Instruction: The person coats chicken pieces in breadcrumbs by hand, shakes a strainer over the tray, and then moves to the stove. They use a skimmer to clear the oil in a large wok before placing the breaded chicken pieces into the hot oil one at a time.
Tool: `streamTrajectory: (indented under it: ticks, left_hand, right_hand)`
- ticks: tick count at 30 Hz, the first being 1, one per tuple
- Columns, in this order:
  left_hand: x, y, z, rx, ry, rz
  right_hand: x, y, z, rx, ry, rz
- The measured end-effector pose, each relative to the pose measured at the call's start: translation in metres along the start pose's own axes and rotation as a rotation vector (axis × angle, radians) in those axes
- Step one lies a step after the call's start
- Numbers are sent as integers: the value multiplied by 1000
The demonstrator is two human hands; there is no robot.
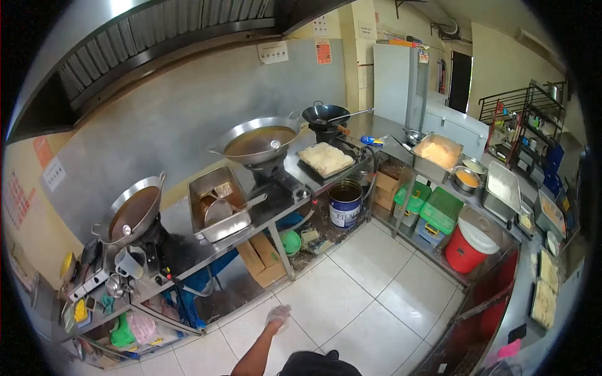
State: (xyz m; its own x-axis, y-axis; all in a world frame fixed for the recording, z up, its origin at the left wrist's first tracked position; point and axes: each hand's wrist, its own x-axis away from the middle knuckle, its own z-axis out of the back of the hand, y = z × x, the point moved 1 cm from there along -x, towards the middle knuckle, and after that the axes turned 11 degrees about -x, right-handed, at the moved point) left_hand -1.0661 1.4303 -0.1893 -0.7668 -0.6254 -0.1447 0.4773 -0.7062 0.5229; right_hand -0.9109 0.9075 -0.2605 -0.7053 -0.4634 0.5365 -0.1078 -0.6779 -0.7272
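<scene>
Starting at the left, a plastic jug [130,263] stands near a wok [148,216] of brown liquid, tilted in this wide view. Next along the steel surface [276,210], a rectangular pan [227,230] cradles a round strainer [217,212], its handle over the rim. Below, there's a cardboard box [266,269], and wok number 2 [251,127] sits up on its burner, well filled.

Now the left hand [279,315], in a clear glove, out over the floor tiles [351,276], near the box yet apart from it! Nothing visible in its grasp; whether the fingers are spread or curled, I can't tell. The right hand is out of shot.

Onward: a pale food slab [326,158] on its tray, a blue-and-white bucket [345,210] underneath, 2 green-lidded tubs [440,210], then a red bucket [464,255] with a white lid.
</scene>
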Motion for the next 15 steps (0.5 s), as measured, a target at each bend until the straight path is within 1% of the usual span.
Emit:
streamTrajectory:
  ticks: [2, 3, 5, 7, 9, 10, 11, 12, 13, 14, 15]
  left_hand:
    - [-71, 36, 12, 773, -29, 330]
    - [-109, 40, 9, 816, -46, 346]
    - [-180, 24, -6, 892, -85, 379]
    - [-258, -5, -46, 573, -5, 246]
    - [-339, -35, -69, 431, 66, 164]
    - [-370, -23, -59, 607, 59, 274]
    - [-400, -1, -41, 870, 29, 438]
    - [-424, 22, -18, 1061, -5, 613]
    - [-450, 30, -7, 1155, -9, 714]
    - [-474, 37, 1, 1225, 1, 784]
    - [-502, 26, -8, 1287, 52, 740]
  right_hand:
    - [-52, -38, 30, -31, 59, 88]
    - [-76, -59, 49, -62, 108, 134]
    - [-124, -93, 84, -134, 201, 237]
    - [-170, -129, 114, -210, 292, 347]
    - [-219, -156, 128, -200, 326, 431]
    - [-254, -146, 128, -76, 294, 421]
    - [-289, -136, 128, 47, 261, 417]
    - [-310, -129, 128, 177, 219, 401]
    - [-316, -141, 123, 141, 110, 312]
    - [-310, -164, 123, 276, 70, 432]
    - [-330, -144, 117, 409, 168, 724]
